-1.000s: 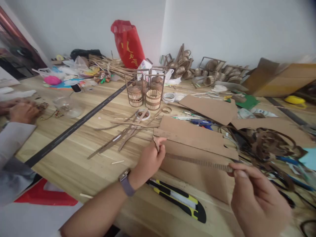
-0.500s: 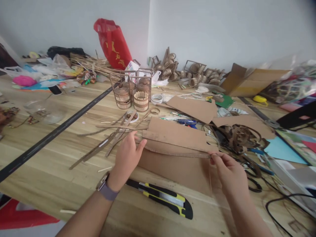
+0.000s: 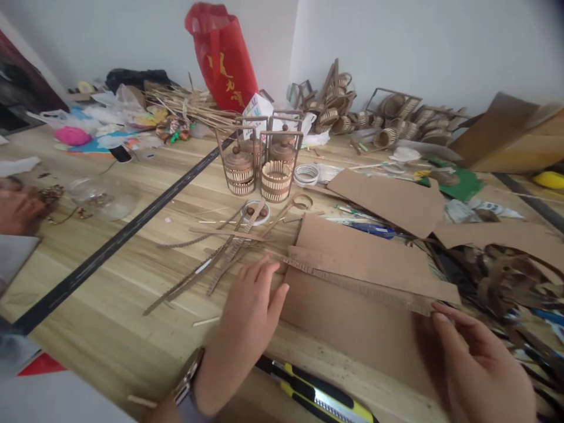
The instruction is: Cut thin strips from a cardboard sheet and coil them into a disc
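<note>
My left hand [image 3: 249, 314] lies flat with fingers stretched out on the wooden table [image 3: 132, 276], at the left end of a long corrugated cardboard strip [image 3: 352, 285]. That strip rests across a brown cardboard sheet [image 3: 348, 317]. My right hand [image 3: 480, 367] has its fingers spread near the strip's right end, fingertips touching or just short of it. A yellow and black utility knife [image 3: 321, 399] lies close to the table's front edge, between my arms. More thin cardboard strips [image 3: 211, 261] are scattered left of my left hand.
Two small cardboard lanterns [image 3: 259, 164] stand mid-table, a red bag [image 3: 222, 56] behind them. A black ruler [image 3: 123, 235] runs diagonally. Cardboard sheets [image 3: 388, 200], offcuts and cables crowd the right. Another person's hand [image 3: 17, 208] works at the far left beside a glass bowl [image 3: 103, 197].
The strip, held up pinched between both hands a second ago, now lies on the cardboard sheet. Both hands have let go and flattened out. The view has shifted.
</note>
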Demonstrator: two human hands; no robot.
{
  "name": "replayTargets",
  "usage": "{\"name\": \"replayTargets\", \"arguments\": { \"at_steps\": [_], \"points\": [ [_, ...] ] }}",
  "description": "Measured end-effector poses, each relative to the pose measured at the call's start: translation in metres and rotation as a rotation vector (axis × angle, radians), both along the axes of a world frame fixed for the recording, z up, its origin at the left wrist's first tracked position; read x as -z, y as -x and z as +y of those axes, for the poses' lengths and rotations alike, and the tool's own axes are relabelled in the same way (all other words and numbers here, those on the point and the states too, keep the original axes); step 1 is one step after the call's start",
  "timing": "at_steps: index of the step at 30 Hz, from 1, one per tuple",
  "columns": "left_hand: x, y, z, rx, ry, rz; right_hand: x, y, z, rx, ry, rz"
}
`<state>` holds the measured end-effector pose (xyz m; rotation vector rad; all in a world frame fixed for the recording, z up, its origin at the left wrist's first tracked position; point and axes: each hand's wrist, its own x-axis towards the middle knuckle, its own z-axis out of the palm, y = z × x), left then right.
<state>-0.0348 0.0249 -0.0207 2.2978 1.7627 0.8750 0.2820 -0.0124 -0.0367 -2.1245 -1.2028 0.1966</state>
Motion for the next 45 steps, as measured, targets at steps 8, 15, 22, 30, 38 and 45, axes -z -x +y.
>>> {"name": "replayTargets", "arguments": {
  "at_steps": [8,15,22,30,38,45],
  "points": [
    [-0.013,0.047,0.051,-0.132,0.283,0.529,0.005,-0.003,0.001,-0.273,-0.061,-0.382],
    [-0.011,0.055,0.055,-0.083,0.274,0.513,0.008,-0.002,0.004,-0.386,-0.171,-0.539],
    [-0.008,0.072,0.043,-0.151,0.312,0.457,0.012,-0.002,0.003,-0.364,-0.24,-0.733],
    [-0.02,0.073,0.054,-0.15,0.42,0.141,0.014,-0.001,0.009,-0.302,-0.335,-0.665],
    [-0.044,0.049,0.052,0.203,0.822,-0.593,0.002,0.012,0.004,-0.341,-0.291,-0.448],
    [-0.033,-0.052,0.016,0.542,1.081,-1.086,-0.012,0.052,-0.018,-0.58,-0.216,0.069]
  ]
}}
